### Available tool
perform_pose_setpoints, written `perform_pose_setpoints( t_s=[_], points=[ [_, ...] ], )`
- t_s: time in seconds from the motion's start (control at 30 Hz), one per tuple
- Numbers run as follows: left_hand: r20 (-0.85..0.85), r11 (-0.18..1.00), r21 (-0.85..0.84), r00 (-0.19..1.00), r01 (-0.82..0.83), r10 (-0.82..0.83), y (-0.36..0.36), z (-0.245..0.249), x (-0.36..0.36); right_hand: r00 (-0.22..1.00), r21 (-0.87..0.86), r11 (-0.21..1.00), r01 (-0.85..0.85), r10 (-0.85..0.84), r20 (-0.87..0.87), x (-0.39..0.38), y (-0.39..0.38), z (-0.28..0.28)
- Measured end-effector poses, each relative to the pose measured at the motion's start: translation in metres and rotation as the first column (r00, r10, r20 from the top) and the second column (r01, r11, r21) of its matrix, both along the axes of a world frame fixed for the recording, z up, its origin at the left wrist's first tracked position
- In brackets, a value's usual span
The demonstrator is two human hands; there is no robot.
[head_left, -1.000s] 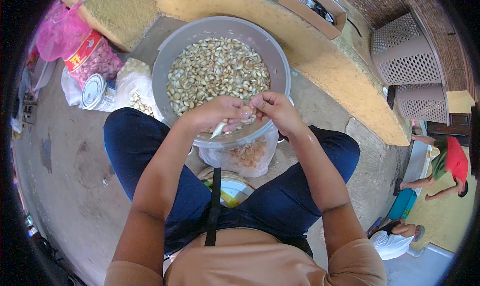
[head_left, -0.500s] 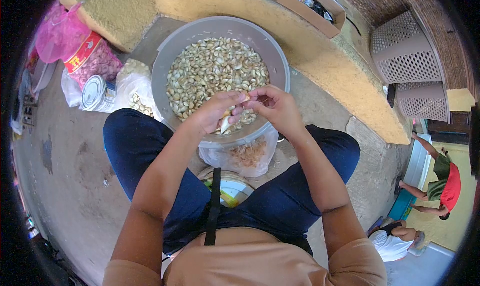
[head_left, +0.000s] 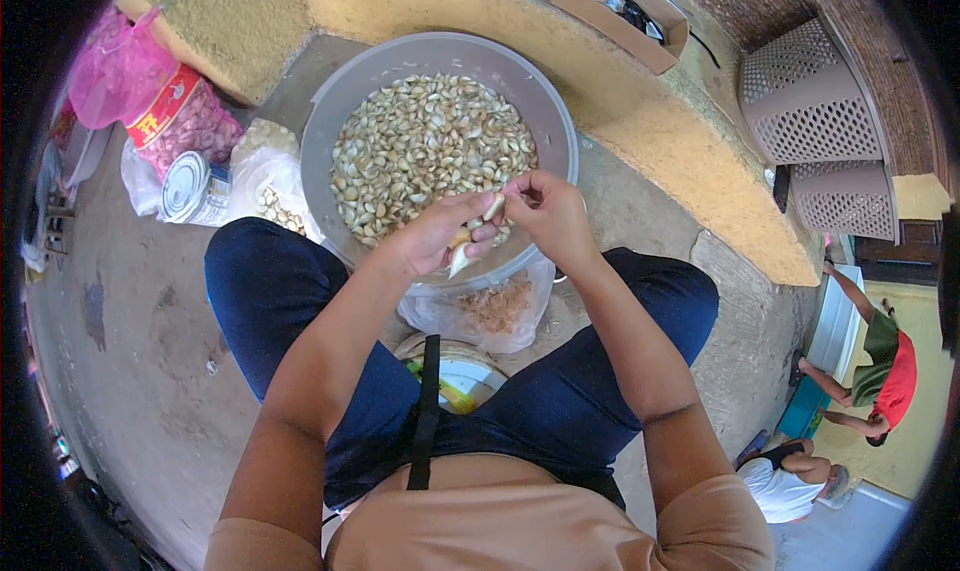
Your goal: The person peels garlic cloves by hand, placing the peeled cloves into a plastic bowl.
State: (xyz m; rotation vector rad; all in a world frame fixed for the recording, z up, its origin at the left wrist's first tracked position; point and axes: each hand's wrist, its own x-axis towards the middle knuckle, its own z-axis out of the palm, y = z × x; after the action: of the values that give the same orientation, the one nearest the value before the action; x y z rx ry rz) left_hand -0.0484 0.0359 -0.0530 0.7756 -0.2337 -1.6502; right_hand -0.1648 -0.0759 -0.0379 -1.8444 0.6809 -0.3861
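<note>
A large grey basin (head_left: pixel 318 161) holds many garlic cloves (head_left: pixel 430 136). Over its near part, my left hand (head_left: pixel 445 233) is closed around garlic cloves, one pale clove (head_left: pixel 494 207) pinched at the fingertips and another (head_left: pixel 460 260) showing below the fingers. My right hand (head_left: pixel 545 209) is closed, its thumb and forefinger at the right side of the upper clove; whatever small bit they pinch cannot be made out.
A plastic bag with peelings (head_left: pixel 495 309) lies below the basin. To the left are a tin can (head_left: pixel 190 186), a bag of cloves (head_left: pixel 275 186) and a pink net bag (head_left: pixel 190 131). Two people (head_left: pixel 893 371) (head_left: pixel 785 486) are at the far right.
The clove at my left fingertips now shows paler and more fully. My right hand has turned slightly, its fingers more closed, and shifted a little left.
</note>
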Motion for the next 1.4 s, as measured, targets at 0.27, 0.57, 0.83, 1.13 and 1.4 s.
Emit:
perform_pose_setpoints(
  t_s=[0.27,0.57,0.83,1.13,1.4],
  points=[
    [0.501,0.986,0.071,0.860,-0.154,0.099,-0.004,-0.005,0.001,0.995,0.017,0.995,0.098,-0.098,-0.008,0.000,-0.003,-0.011],
    [0.965,0.970,-0.224,0.121,-0.089,0.234,-0.002,-0.010,0.002,0.994,0.150,0.983,0.102,-0.106,0.017,0.003,0.002,-0.016],
    [0.894,0.991,-0.088,0.431,-0.101,0.123,-0.002,-0.005,-0.003,1.000,-0.306,0.952,0.011,-0.019,-0.022,0.005,0.007,-0.003],
    [0.457,0.992,0.033,0.884,-0.124,0.095,-0.003,-0.007,-0.002,0.999,0.140,0.989,0.047,-0.050,0.021,0.003,0.002,-0.008],
    [0.508,0.994,0.063,0.860,-0.091,0.046,-0.003,-0.005,-0.002,1.000,-0.123,0.992,0.012,-0.013,-0.003,-0.001,-0.002,-0.008]
  ],
)
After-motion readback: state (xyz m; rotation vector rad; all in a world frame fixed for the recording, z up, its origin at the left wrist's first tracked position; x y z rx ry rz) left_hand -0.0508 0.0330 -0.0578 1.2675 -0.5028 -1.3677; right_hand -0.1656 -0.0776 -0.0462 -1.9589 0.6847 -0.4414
